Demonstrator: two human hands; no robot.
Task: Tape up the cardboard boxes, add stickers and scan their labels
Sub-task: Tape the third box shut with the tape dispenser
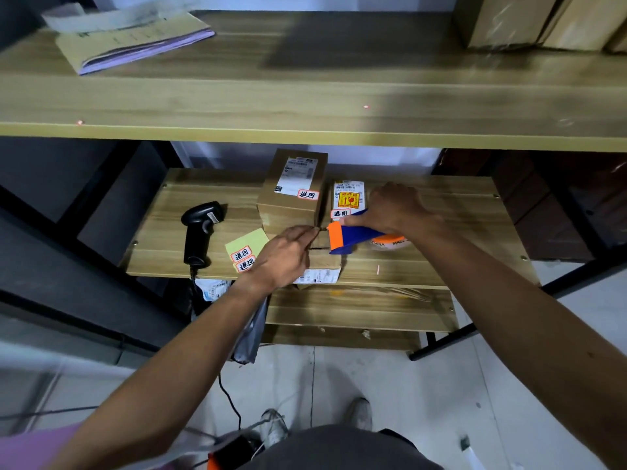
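1. So, the front box (pixel 324 262) sits at the near edge of the low wooden shelf (pixel 441 215), flaps up, printed label on its front face.
2. The left hand (pixel 288 256) lies over the left part of the box top. Thumb and forefinger pinch the tape end (pixel 320 229) at the box's far edge; the strip is barely visible.
3. The right hand (pixel 393 208), beyond the box to the right, is clenched round the blue tape dispenser (pixel 342 237). Its orange nose hangs over the far right corner of the box, just beside the left fingertips. The tape roll (pixel 390 240) is to the right of that.
4. Directly behind the box is a taller box (pixel 291 191) with a shipping label and a red-bordered sticker (pixel 308 194). Behind it to the right is a flat parcel (pixel 349 198) carrying a yellow-orange label, partly hidden by the dispenser.
5. Left of the box is a yellow sticker sheet (pixel 246 247), its near edge under the left wrist. Further left is a black barcode scanner (pixel 200 228).
6. Above the box, the upper shelf (pixel 305 106) overhangs, holding a paper stack (pixel 135 42) and cartons (pixel 526 22).
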